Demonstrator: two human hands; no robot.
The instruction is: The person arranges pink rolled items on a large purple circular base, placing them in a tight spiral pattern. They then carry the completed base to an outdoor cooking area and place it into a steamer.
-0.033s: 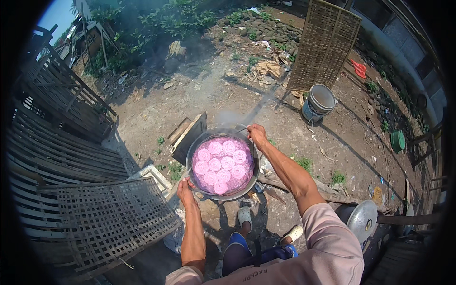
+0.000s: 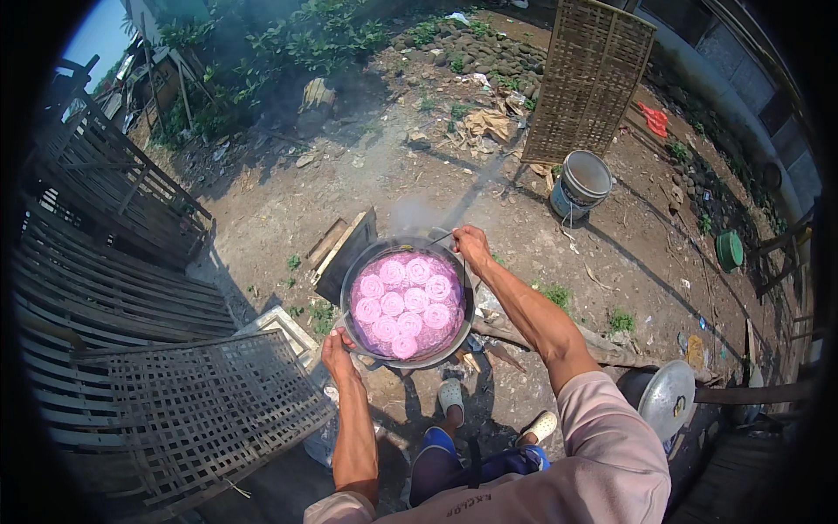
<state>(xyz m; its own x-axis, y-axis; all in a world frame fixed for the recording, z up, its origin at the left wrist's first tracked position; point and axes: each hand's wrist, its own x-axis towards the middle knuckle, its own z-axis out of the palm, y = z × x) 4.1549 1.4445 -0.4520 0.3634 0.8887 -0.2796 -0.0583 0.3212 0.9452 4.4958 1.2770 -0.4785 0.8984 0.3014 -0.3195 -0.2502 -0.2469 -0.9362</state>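
Observation:
In front of me sits a wide dark wok (image 2: pixel 471 301) with several pink spiral-coiled crackers (image 2: pixel 392 303) packed together inside, in pinkish, bubbly-looking liquid. At its far right rim my right hand (image 2: pixel 472 248) is closed on a thin dark wire handle (image 2: pixel 444 236); whether this belongs to the wok or to something within it, I cannot tell. My left hand (image 2: pixel 337 355) is curled at the near left rim, fingers against the edge; the exact part it grips is partly hidden. Pale smoke rises over the far rim.
Firewood (image 2: pixel 504 358) lies under and beside the wok. Wooden boards (image 2: pixel 346 253) lean behind it. A woven bamboo rack (image 2: pixel 218 393) is at left, a bucket (image 2: pixel 583 183) and an upright woven panel (image 2: pixel 589 83) at far right, and a round metal lid (image 2: pixel 667 399) at near right.
The whole view has shifted very slightly. Both hands keep the same places at the wok's rim, and the crackers have not visibly moved.

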